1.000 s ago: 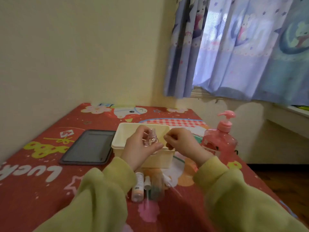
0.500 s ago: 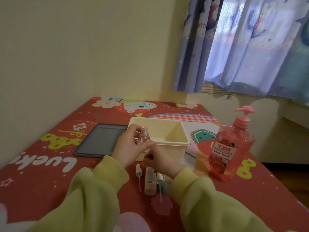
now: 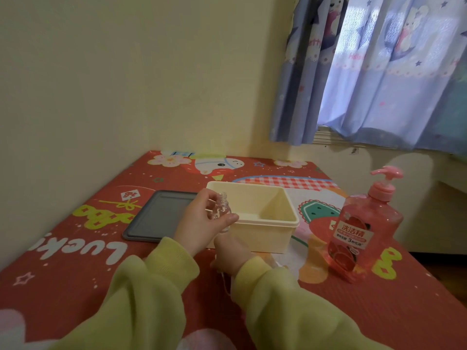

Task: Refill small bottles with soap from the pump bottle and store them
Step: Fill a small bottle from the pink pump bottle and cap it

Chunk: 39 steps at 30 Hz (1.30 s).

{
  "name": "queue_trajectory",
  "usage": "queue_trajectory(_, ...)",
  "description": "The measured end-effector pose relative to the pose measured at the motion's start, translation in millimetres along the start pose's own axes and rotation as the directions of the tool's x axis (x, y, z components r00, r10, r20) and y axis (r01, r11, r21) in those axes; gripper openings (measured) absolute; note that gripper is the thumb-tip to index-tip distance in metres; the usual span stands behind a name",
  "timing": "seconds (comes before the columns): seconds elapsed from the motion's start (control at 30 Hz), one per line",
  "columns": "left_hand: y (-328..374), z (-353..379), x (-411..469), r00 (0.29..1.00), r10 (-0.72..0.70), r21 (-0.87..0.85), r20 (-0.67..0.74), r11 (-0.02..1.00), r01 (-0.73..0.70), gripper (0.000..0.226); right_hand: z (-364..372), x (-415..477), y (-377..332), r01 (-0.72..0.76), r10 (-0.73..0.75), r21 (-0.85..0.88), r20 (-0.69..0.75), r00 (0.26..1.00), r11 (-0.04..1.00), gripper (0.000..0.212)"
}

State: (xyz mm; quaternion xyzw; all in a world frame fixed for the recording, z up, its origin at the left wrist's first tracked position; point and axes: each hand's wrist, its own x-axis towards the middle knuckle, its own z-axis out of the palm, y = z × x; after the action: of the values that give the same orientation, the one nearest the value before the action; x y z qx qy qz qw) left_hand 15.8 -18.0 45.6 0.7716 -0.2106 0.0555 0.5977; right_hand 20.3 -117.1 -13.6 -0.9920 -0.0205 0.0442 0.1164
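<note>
Head view: left hand [image 3: 199, 224] pinches the bottle [image 3: 222, 208] upright; pump [image 3: 364, 223] stands well right, nearer the right hand [image 3: 233, 251], whose fingers are hidden.

Right hand [image 3: 233, 250] — fingers hidden, its grip cannot be told.

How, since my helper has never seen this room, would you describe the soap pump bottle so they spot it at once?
Find the red cartoon-print table near the blue curtain. On its right side, right of the cream box, stands the pump bottle. It is the only tall pink one, with a pump head and label; the small bottle in the left hand is clear.
</note>
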Motion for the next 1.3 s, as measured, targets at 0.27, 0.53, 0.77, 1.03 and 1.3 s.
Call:
queue_trajectory(0.27, 15.8, -0.1, 8.1, 0.997, 0.073, -0.047, -0.038, 0.996, -0.075, 0.034, -30.5, -9.4, 6.8, 0.012, 0.024, 0.398, -0.086, 0.996, 0.917, 0.041)
queue_trajectory(0.53, 37.0, 9.9, 17.3, 0.981, 0.163, -0.112, -0.109, 0.978, -0.175, 0.033, -100.3, -32.5, 39.5, 0.117, -0.067, 0.551, -0.109, 0.992, 0.826, 0.015)
queue_trajectory(0.77, 59.8, 29.8, 25.5, 0.987, 0.139, -0.196, -0.076, 0.969, -0.152, 0.031, -183.2, -43.4, 56.7, 0.296, 0.020, 0.604, -0.459, 0.888, 0.740, 0.008)
queue_trajectory(1.03, 76.4, 40.9, 32.0, 0.983, 0.168, -0.146, -0.071, 0.973, -0.177, 0.035, -255.4, -67.3, 44.7, 0.489, -0.002, 0.561, -0.656, 0.755, 0.668, 0.020)
queue_trajectory(1.3, 88.0, 44.3, 32.1, 0.988, 0.144, -0.121, -0.053, 0.981, -0.149, 0.040, -252.7, -77.5, 40.2, 0.508, -0.054, 0.585, -0.621, 0.782, 0.632, 0.005)
